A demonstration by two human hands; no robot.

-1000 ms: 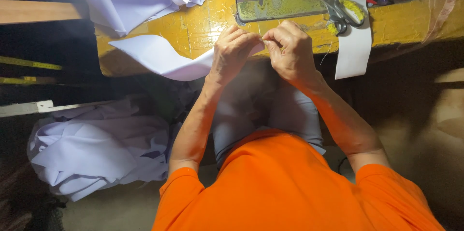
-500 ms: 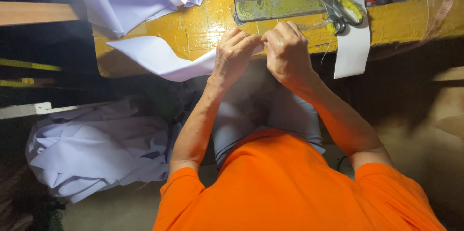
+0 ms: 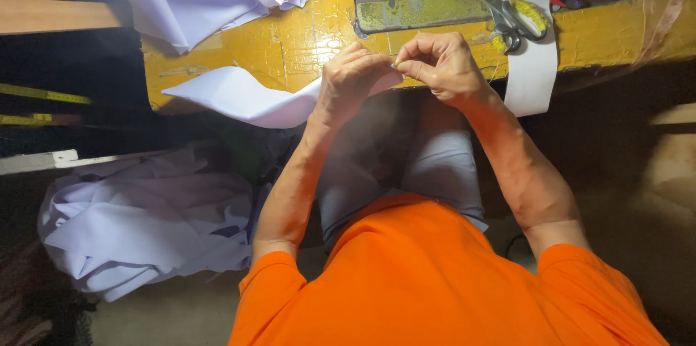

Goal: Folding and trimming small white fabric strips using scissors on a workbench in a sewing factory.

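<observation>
— Pale lilac cloth piece (image 3: 246,97): where does it lie?
— On the yellow table (image 3: 304,34), its end pinched in the left hand (image 3: 353,79).
— And the right hand (image 3: 440,65)?
— Fingers narrowed, tips pinching something tiny beside the left; scissors (image 3: 507,16) lie near.

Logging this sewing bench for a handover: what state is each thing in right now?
left hand: pinching the pale fabric piece
right hand: fingertips pinched beside the left
scissors: lying closed on the yellow table
white strip: hanging over the edge
</observation>
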